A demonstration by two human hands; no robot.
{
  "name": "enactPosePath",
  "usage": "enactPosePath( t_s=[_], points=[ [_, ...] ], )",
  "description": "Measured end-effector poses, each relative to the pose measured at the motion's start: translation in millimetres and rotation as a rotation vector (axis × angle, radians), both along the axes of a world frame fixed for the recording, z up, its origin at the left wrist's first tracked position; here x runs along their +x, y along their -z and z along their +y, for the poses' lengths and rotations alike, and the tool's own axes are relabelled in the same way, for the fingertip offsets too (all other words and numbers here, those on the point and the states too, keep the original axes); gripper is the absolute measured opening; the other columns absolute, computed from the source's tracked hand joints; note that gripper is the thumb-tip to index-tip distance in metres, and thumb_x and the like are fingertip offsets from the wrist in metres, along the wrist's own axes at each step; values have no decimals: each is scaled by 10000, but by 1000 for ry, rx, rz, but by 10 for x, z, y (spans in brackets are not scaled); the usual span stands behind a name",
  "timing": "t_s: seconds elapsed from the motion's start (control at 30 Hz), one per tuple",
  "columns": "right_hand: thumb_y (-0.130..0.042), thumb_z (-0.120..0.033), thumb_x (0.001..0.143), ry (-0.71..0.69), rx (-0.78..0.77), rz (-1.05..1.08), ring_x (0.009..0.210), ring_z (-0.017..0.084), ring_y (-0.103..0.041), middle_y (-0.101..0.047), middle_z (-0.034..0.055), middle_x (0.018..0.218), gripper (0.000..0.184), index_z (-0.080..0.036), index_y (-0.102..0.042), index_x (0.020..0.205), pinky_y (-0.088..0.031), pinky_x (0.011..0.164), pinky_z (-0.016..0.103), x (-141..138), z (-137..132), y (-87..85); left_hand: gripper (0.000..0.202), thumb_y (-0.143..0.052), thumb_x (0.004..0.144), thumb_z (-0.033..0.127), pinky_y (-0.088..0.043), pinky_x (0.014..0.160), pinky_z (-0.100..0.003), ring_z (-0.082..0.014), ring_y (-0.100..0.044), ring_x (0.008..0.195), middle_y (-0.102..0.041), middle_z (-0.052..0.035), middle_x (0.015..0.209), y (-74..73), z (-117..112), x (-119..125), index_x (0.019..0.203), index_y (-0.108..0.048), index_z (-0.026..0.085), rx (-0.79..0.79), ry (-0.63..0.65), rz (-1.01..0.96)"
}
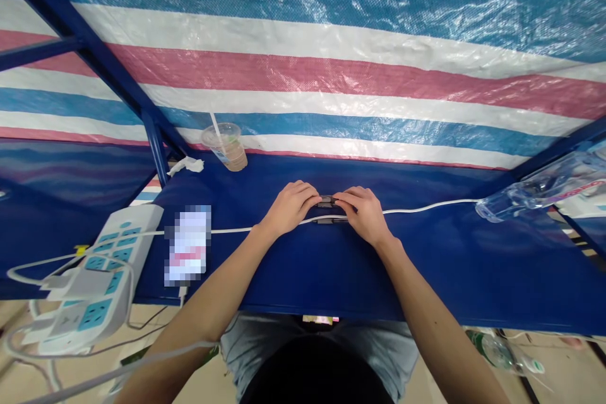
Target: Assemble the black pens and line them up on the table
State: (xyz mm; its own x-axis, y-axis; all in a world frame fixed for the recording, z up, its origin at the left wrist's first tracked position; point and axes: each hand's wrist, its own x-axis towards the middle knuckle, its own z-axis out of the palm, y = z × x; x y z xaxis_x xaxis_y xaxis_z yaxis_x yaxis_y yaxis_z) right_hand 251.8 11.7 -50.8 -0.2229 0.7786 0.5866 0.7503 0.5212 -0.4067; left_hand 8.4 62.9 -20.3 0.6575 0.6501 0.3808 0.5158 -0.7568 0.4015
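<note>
Hands together at the centre of the head view: left hand (290, 207) and right hand (363, 214), fingers (307, 192) curled narrow, pinching a small dark fitting (326, 201) on a smooth white cable (426, 207), just above a blue bench top (426, 278). Toward two o'clock, a crumpled clear plastic bottle (534, 189); toward ten, a plastic cup (225, 147); toward eight, a white power strip (99, 278).
</note>
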Motion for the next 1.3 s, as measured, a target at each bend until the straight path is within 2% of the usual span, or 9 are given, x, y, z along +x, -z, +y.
enactPosePath(
  t_s=[0.2, 0.37, 0.57, 0.73, 0.87, 1.13, 1.3],
  points=[
    [-621, -241, 1061, 102, 29, 60, 876, 221, -678, -784, 53, 963, 196, -240, -806, 1000, -406, 772, 381, 123, 25, -32, 350, -479, 1133, 438, -485, 929, -389, -228, -650, 988, -760, -67, 1052, -7, 77, -104, 1036, -711, 196, 10, -93, -67],
    [-606, -251, 1071, 121, 30, 52, 874, 223, -680, -783, 55, 957, 211, -246, -806, 1002, -411, 770, 382, 134, 20, -50, 334, -514, 1121, 453, -478, 922, -389, -225, -656, 990, -769, -54, 1057, 11, 101, -114, 1044, -730, 210, 15, -117, -70],
    [-628, -268, 1074, 45, 29, 40, 878, 240, -700, -801, 62, 991, 160, -226, -780, 1103, -470, 787, 389, -13, 3, -1, 373, -506, 1115, 502, -479, 942, -397, -235, -668, 1007, -772, -61, 1070, 25, 36, -17, 1043, -721, 205, -5, -45, -57],
    [-694, -231, 1028, -31, 57, 126, 860, 237, -696, -785, 52, 942, 72, -231, -760, 998, -547, 814, 373, -89, -16, 5, 418, -439, 1141, 471, -480, 933, -395, -234, -677, 986, -765, -61, 990, 11, -6, 26, 977, -711, 199, -50, -9, -47],
    [-701, -205, 1016, -69, 50, 128, 854, 234, -692, -775, 53, 926, 76, -228, -748, 961, -558, 799, 365, -101, -24, 6, 423, -444, 1144, 436, -484, 884, -386, -223, -682, 929, -761, -52, 931, 41, 0, 39, 924, -718, 201, -37, 37, -39],
    [-578, -313, 1095, -42, -55, 21, 848, 235, -706, -779, 82, 947, 229, -222, -776, 1023, -554, 805, 365, -86, -25, 37, 202, -650, 1062, 417, -505, 965, -387, -219, -695, 1026, -775, -46, 1081, 93, 4, 36, 1042, -726, 230, 29, 49, -172],
    [-623, -311, 1068, -5, -49, 60, 875, 241, -700, -762, 73, 932, 164, -239, -761, 1016, -550, 806, 362, -96, -40, -7, 287, -644, 1057, 483, -490, 997, -406, -243, -685, 1078, -775, -62, 1144, 21, -40, 49, 1195, -706, 239, -44, -8, -93]
  ],
)
